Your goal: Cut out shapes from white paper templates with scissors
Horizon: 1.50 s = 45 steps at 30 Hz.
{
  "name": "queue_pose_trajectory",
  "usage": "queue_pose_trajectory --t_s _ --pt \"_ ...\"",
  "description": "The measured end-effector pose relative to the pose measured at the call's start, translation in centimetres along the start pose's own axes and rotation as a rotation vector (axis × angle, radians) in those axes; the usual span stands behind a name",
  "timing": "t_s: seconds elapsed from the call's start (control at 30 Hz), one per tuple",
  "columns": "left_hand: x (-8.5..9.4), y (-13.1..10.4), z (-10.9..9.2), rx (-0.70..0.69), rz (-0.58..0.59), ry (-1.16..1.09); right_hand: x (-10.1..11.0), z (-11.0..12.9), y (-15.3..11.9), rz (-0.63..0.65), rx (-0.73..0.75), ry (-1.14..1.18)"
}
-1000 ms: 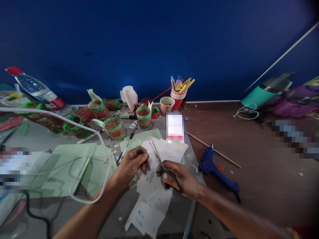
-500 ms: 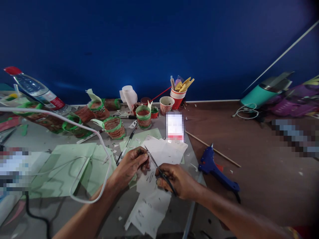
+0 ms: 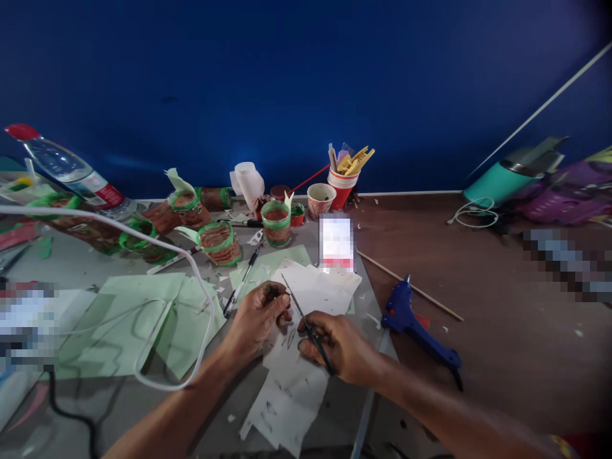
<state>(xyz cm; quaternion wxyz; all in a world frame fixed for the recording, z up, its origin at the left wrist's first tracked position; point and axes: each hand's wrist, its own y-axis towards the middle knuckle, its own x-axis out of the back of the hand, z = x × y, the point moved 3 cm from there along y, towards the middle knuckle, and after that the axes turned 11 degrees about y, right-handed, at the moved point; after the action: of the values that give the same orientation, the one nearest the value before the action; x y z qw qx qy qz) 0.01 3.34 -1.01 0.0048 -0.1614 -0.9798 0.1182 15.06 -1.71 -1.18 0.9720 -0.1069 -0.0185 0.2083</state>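
Note:
My right hand [image 3: 337, 344] is closed round the dark handles of a pair of scissors [image 3: 297, 302], its thin blades pointing up and away to the left. Just left of the blades, my left hand [image 3: 262, 312] has thumb and fingers pinched together; whatever they hold is too small to make out. Both hands hover over sheets of white paper [image 3: 297, 389] marked with small pencilled leaf-like outlines. More white paper [image 3: 310, 287] with torn edges lies beyond the fingers. Dark smudges cover the fingertips of both hands.
A blue glue gun [image 3: 421, 331] and a wooden stick [image 3: 411, 285] lie at right. Green paper [image 3: 119, 319] and a white cable [image 3: 203, 299] are at left. Brown-green cups [image 3: 276, 223], a red cup with tools [image 3: 342, 188], a lit screen [image 3: 336, 242] and a bottle [image 3: 71, 169] stand behind.
The scissors' blades have swung slightly right, away from the left fingertips. My left hand stays pinched and has shifted a little to the right.

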Motion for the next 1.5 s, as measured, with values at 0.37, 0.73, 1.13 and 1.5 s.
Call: queue_pose_trajectory --t_s 0.37,0.73,1.13,1.5 --pt "0.2 0.0 -0.2 0.017 0.036 0.003 -0.1 -0.1 -0.1 0.002 0.018 -0.057" --pt "0.3 0.1 0.0 0.033 0.126 -0.005 -0.1 0.4 -0.1 0.017 0.01 -0.148" --pt "0.3 0.0 0.0 0.058 0.148 0.006 -0.1 0.3 -0.3 0.021 0.038 -0.136" --pt "0.2 -0.1 -1.1 0.103 0.001 -0.192 0.1 1.0 0.1 -0.03 -0.053 0.303"
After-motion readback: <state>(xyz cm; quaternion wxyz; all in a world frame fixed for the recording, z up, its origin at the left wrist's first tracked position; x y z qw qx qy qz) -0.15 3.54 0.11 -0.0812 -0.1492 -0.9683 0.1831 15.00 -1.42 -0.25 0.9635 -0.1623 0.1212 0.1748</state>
